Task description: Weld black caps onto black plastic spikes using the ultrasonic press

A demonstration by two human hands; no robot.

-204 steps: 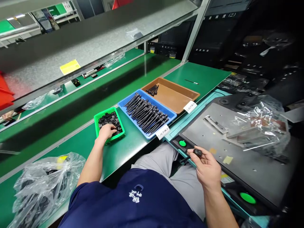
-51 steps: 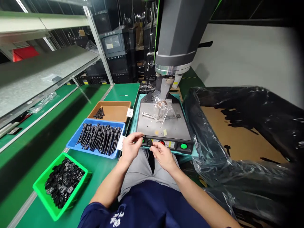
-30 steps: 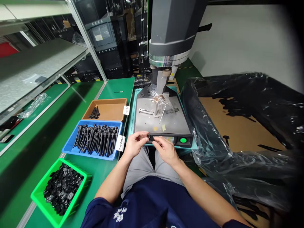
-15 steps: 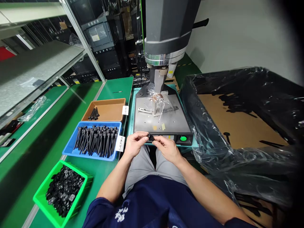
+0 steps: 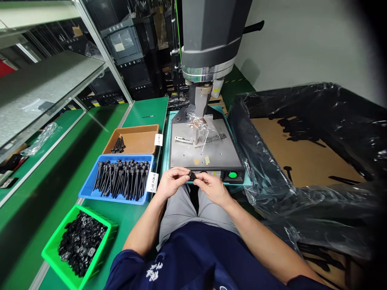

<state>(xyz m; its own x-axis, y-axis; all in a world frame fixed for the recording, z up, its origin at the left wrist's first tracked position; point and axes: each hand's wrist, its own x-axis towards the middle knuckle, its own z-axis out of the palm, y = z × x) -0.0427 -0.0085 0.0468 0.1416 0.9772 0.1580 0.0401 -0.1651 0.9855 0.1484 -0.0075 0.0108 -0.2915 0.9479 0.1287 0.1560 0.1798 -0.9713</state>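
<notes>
L hand [image 5: 171,184] + R hand [image 5: 212,189] both pinch small blk part [image 5: 191,175] btwn fingertips, equidistant, just near-side of press base [image 5: 205,155]. Part axis too small to tell.

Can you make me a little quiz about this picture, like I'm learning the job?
1. True or false: the blue tray holds long black pins.
2. The round button is: A red, B green, C yellow.
3. Fill the gap: the left hand and right hand pinch one small ____ part between them.

Key: 1 true; 2 B; 3 black.
</notes>
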